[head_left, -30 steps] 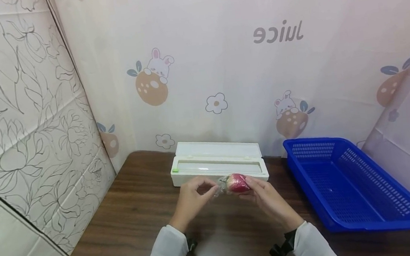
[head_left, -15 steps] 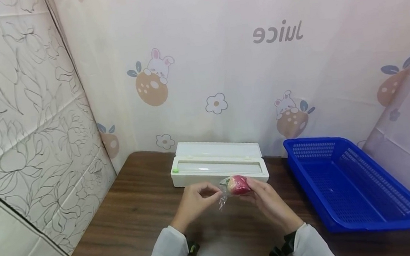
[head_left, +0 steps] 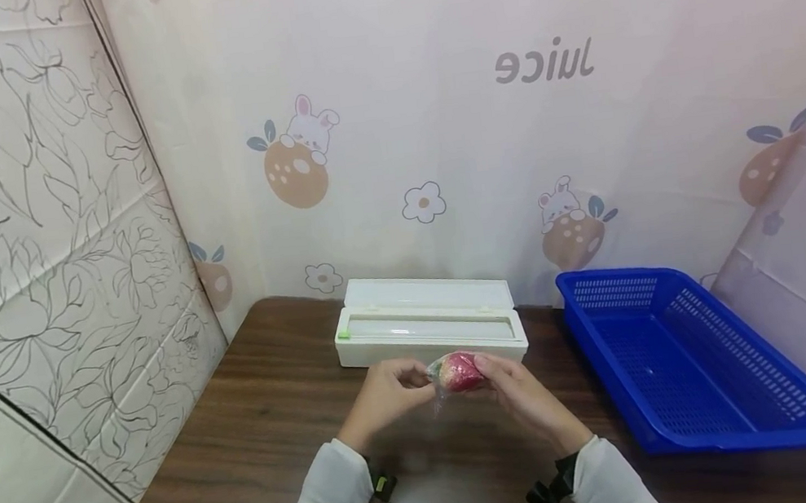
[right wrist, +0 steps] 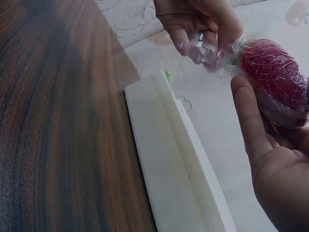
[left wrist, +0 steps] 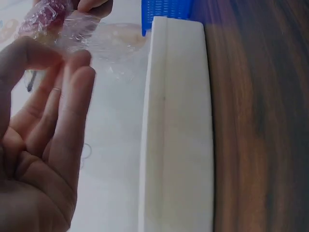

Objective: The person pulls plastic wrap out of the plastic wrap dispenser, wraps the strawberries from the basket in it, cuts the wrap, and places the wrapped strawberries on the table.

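Note:
In the head view my right hand (head_left: 533, 402) holds a red fruit (head_left: 460, 371), paler and yellowish toward its left end, wrapped in crinkled clear cling film. Its exact kind is hard to tell under the film. My left hand (head_left: 387, 401) pinches the loose film at the fruit's left end. From the right wrist, a twisted tail of cling film (right wrist: 205, 50) shows between the left fingertips, with a bit of green by the fruit's end. Behind both hands stands a white cling film dispenser box (head_left: 431, 347), its lid raised and a green slider at its left.
A blue plastic basket (head_left: 695, 368) with slotted sides stands on the right of the brown wooden table (head_left: 260, 430). A printed curtain (head_left: 433, 117) hangs close behind the dispenser. Wrist-camera mounts (head_left: 553, 490) sit on both wrists.
The fruit has moved slightly left and down, toward the left hand, and has turned a little. The loose film hung down half a second ago; the left fingers now close in beside the fruit.

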`<state>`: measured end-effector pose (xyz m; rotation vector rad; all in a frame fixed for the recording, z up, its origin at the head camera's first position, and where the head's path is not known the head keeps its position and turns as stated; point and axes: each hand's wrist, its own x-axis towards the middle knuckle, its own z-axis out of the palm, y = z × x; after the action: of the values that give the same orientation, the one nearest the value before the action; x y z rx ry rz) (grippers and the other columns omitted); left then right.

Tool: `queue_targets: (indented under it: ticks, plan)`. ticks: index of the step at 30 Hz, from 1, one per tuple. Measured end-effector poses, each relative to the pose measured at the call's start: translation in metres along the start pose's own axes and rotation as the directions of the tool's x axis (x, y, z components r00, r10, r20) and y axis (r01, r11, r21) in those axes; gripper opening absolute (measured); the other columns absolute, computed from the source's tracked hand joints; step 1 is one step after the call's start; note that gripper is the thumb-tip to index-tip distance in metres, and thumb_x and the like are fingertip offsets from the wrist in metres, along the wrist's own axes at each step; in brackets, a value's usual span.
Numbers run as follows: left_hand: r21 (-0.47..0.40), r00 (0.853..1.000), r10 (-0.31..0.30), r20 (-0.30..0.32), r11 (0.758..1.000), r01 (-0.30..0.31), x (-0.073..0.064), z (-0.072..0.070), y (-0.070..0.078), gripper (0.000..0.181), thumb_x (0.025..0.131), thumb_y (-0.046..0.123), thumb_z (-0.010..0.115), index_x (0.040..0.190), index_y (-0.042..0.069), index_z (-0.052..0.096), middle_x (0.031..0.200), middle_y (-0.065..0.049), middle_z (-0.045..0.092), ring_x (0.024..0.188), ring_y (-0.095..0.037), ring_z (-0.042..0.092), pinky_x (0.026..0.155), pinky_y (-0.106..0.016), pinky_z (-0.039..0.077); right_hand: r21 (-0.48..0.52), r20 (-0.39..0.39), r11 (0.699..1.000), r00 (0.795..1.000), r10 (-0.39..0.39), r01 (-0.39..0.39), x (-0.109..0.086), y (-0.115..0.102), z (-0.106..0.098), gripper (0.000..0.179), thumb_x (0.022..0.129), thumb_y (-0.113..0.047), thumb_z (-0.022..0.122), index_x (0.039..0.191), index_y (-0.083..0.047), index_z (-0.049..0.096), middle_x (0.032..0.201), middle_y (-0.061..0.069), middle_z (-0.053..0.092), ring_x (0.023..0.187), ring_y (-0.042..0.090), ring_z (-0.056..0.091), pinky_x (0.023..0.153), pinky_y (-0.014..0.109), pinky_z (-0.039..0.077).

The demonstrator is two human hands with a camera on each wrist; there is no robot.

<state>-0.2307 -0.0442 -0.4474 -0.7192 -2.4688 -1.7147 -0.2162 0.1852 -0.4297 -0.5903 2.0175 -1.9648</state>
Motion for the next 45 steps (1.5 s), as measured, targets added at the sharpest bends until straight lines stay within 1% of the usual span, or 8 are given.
queue_targets:
  ticks: [8, 12, 19, 25, 32, 36, 40, 45]
  plan:
    - [0.202, 0.999, 0.040, -0.019, 0.979, -0.035, -0.001, 0.002, 0.005, 0.007, 0.070, 0.013, 0.074, 0.067, 0.017, 0.069, 0.068, 0.005, 0.070, 0.059, 0.001, 0.059, 0.051, -0.020, 0.053, -0.101, -0.023, 0.994, 0.999, 0.036, -0.038, 0.003, 0.002, 0.005, 0.051, 0.102, -0.034, 0.036, 0.135, 0.005, 0.041, 0.129, 0.025, 0.050, 0.111, 0.025, 0.054, 0.092, 0.037, 0.050]
    - [0.207, 0.999, 0.037, -0.025, 0.978, -0.031, -0.001, 0.004, 0.001, 0.006, 0.070, 0.014, 0.077, 0.074, 0.015, 0.072, 0.071, 0.004, 0.071, 0.061, 0.003, 0.059, 0.054, -0.019, 0.053, -0.119, -0.031, 0.992, 0.999, 0.033, -0.037, 0.004, 0.004, 0.009, 0.050, 0.101, -0.034, 0.037, 0.135, 0.003, 0.041, 0.129, 0.025, 0.050, 0.110, 0.024, 0.054, 0.094, 0.045, 0.048]
    - [0.242, 0.993, 0.078, -0.091, 0.969, -0.054, -0.002, 0.011, -0.008, 0.014, 0.069, 0.021, 0.079, 0.079, 0.017, 0.070, 0.073, 0.007, 0.069, 0.063, 0.000, 0.056, 0.057, -0.021, 0.053, -0.228, -0.138, 0.971, 0.990, 0.039, -0.070, 0.007, 0.008, 0.013, 0.048, 0.100, -0.038, 0.038, 0.131, -0.003, 0.050, 0.125, 0.017, 0.056, 0.108, 0.018, 0.053, 0.091, 0.031, 0.048]
    - [0.189, 0.987, 0.106, -0.121, 0.979, -0.082, -0.003, 0.014, -0.008, 0.035, 0.069, 0.036, 0.081, 0.095, 0.015, 0.071, 0.089, 0.002, 0.072, 0.074, -0.001, 0.060, 0.067, -0.026, 0.056, -0.307, -0.194, 0.948, 0.981, 0.023, -0.083, 0.006, 0.007, 0.017, 0.048, 0.101, -0.038, 0.034, 0.131, -0.004, 0.051, 0.131, 0.015, 0.050, 0.121, 0.023, 0.040, 0.105, 0.050, 0.031]
    - [0.167, 0.974, 0.149, -0.170, 0.979, -0.121, -0.002, 0.019, -0.009, 0.048, 0.067, 0.023, 0.083, 0.111, 0.015, 0.063, 0.101, -0.001, 0.070, 0.088, -0.006, 0.059, 0.077, -0.034, 0.056, -0.270, -0.229, 0.951, 0.970, 0.087, -0.149, 0.009, 0.006, 0.022, 0.054, 0.098, -0.049, 0.035, 0.134, -0.012, 0.049, 0.134, 0.009, 0.047, 0.123, 0.021, 0.039, 0.108, 0.054, 0.028]
    - [0.118, 0.980, 0.120, -0.161, 0.988, -0.102, -0.003, 0.019, -0.009, 0.059, 0.066, 0.020, 0.083, 0.118, 0.019, 0.054, 0.105, -0.002, 0.068, 0.092, -0.008, 0.058, 0.078, -0.037, 0.055, -0.166, -0.136, 0.981, 0.988, 0.076, -0.098, 0.011, 0.007, 0.024, 0.053, 0.101, -0.042, 0.032, 0.137, -0.004, 0.041, 0.139, 0.016, 0.043, 0.125, 0.023, 0.040, 0.108, 0.052, 0.030]
    - [0.031, 0.995, 0.040, -0.086, 0.999, -0.038, -0.005, 0.016, -0.007, 0.065, 0.068, 0.034, 0.082, 0.123, 0.026, 0.047, 0.111, 0.001, 0.063, 0.095, -0.009, 0.057, 0.080, -0.036, 0.053, -0.103, -0.054, 0.992, 0.996, 0.068, -0.073, 0.013, 0.009, 0.024, 0.054, 0.102, -0.040, 0.028, 0.138, 0.000, 0.035, 0.139, 0.021, 0.041, 0.123, 0.025, 0.043, 0.106, 0.050, 0.034]
    - [-0.108, 0.996, -0.089, -0.023, 0.990, 0.086, -0.007, 0.014, -0.003, 0.045, 0.085, 0.048, 0.062, 0.122, 0.027, 0.050, 0.110, 0.001, 0.061, 0.090, -0.012, 0.057, 0.075, -0.037, 0.053, -0.125, -0.050, 0.990, 0.997, 0.057, -0.063, 0.012, 0.010, 0.025, 0.053, 0.103, -0.038, 0.027, 0.138, 0.000, 0.036, 0.139, 0.021, 0.041, 0.124, 0.025, 0.042, 0.107, 0.051, 0.032]
